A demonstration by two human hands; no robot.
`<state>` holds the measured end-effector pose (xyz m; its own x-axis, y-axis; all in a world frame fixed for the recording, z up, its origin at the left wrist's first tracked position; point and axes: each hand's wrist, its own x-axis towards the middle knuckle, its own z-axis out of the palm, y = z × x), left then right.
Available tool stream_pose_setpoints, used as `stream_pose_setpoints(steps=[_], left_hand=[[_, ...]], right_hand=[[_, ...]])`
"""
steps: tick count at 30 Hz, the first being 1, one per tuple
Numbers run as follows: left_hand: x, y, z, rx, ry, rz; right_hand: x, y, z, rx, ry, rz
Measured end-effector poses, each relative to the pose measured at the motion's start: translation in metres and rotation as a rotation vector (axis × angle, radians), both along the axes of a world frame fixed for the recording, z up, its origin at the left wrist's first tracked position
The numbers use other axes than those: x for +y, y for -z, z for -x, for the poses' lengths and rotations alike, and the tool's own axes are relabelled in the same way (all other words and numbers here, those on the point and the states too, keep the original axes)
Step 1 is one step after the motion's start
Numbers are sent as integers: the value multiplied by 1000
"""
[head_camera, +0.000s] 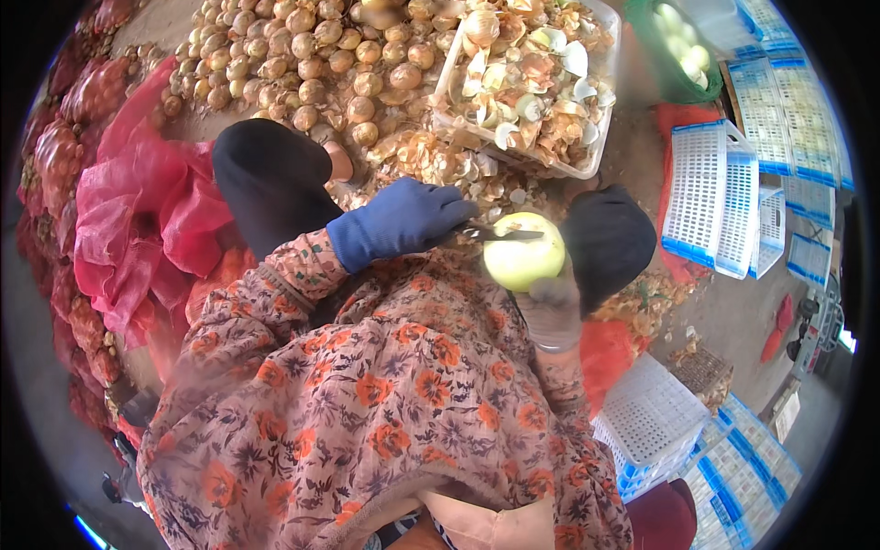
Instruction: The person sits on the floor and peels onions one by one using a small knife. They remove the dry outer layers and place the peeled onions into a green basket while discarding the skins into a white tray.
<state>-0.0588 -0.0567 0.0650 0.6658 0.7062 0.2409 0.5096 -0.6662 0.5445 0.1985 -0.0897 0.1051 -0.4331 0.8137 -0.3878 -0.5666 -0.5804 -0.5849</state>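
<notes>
My left hand [412,216], in a blue knit glove, grips a knife. The dark knife blade [515,235] lies across the top of a peeled pale-green onion [522,265]. My right hand [552,309], in a greyish glove and slightly blurred, supports that onion from below, in front of my right knee. Beyond the hands stands a white plastic tub [612,130] heaped with onion skins and cut ends [533,82]. Loose dry skins [440,165] cover the ground between my knees and the tub.
Many unpeeled onions [302,48] spread over the ground ahead. Red mesh sacks [151,213] lie at left. A green net bag [708,89] at upper right contains peeled onions. White-and-blue crates [698,192] stand at right, beside an upturned-looking white basket [650,405].
</notes>
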Motion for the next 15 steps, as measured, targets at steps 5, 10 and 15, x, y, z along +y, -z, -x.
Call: stream_pose_setpoints(steps=[5, 10, 15], left_hand=[[21, 14, -15, -46, -30, -22], [26, 83, 37, 492, -297, 256], [-2, 12, 8, 50, -261, 114]], right_hand=[[-10, 5, 19, 32, 33, 48], [3, -2, 10, -148, 57, -28], [7, 22, 7, -242, 74, -175]])
